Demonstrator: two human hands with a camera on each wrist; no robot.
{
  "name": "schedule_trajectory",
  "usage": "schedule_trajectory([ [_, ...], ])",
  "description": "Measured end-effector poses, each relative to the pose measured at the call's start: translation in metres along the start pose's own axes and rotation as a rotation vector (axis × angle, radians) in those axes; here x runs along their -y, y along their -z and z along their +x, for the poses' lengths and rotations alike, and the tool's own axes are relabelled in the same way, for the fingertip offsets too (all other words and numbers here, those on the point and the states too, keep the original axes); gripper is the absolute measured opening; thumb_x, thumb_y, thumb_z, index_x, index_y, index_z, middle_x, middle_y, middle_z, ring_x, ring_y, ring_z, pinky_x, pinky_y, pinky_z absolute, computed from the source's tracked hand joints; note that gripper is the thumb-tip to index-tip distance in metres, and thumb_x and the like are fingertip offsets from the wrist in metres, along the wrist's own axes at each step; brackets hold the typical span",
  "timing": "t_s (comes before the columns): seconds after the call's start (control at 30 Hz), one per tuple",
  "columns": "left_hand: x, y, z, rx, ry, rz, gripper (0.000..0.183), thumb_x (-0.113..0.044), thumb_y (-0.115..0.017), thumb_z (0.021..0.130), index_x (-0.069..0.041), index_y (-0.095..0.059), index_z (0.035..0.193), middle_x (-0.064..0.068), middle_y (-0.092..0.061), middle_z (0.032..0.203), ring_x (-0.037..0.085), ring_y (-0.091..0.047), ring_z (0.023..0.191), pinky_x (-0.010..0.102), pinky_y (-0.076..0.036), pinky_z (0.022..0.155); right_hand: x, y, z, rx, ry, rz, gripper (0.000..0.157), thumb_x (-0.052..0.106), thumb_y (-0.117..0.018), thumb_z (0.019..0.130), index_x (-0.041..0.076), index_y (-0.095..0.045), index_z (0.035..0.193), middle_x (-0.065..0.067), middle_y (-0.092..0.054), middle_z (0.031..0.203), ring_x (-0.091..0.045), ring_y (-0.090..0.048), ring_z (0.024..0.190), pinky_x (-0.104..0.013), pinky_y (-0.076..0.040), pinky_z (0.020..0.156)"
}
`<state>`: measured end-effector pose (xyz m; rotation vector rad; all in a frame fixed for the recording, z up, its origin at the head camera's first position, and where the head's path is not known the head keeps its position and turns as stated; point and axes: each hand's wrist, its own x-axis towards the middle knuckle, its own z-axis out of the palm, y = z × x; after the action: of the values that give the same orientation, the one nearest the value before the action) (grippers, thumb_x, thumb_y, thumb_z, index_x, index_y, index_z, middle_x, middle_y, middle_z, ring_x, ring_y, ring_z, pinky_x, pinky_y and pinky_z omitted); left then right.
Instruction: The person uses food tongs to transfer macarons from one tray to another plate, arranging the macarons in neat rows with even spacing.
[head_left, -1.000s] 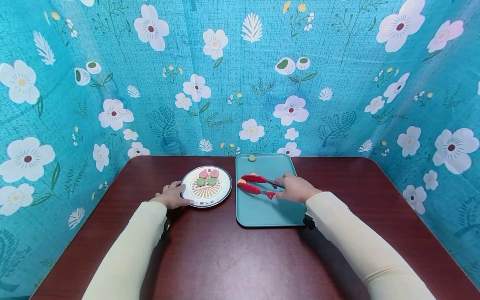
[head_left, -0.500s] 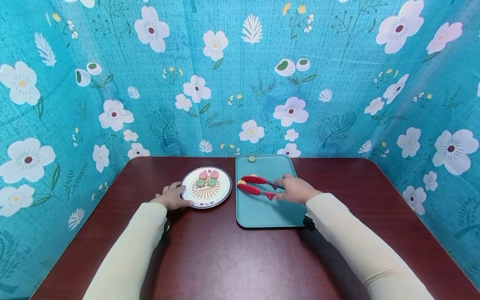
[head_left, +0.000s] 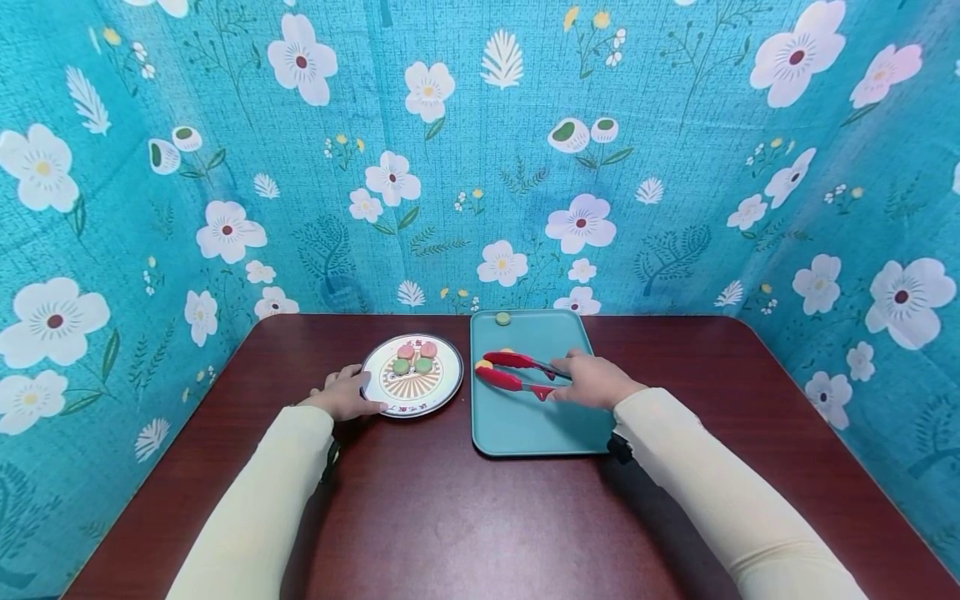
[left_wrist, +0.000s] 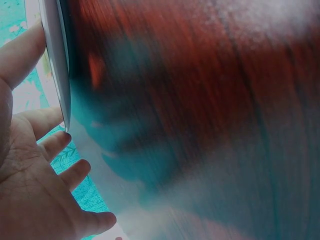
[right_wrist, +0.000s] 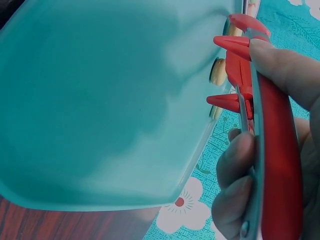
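Red tongs [head_left: 517,372], teal tray [head_left: 536,425].

A dark red-brown wooden table [head_left: 465,517] with rounded far corners fills the foreground; teal cloth [head_left: 480,167] printed with white and pink flowers, leaves and small trees stands behind it and along both sides; the light is even and bright.

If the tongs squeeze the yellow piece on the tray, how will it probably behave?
The yellow piece looks small and round, so probably light. On the smooth tray it may slide from the tongs. Lying flat, it seems unlikely to roll. Firmness cannot be judged.
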<state>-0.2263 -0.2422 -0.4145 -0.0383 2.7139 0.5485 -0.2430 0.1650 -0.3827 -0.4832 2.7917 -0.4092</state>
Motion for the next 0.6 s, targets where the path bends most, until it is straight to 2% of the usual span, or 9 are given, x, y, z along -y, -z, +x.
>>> schedule_trajectory([
  [0.6,-0.0025,0.0022,-0.0035,0.006,0.008,-0.006,0.090,-0.045,-0.070,0.084,0.002,-0.029,0.149,0.027,-0.017,0.153,0.050,-0.015,0.136,0.072,-0.009,0.106,0.0015,0.0021,-0.0046,-0.020,0.003,0.007,0.075,0.034,-0.079,0.079,0.007,-0.048,0.142,-0.015,-0.053,0.124,-0.024,-0.056,0.097,-0.040,-0.054,0.075],
])
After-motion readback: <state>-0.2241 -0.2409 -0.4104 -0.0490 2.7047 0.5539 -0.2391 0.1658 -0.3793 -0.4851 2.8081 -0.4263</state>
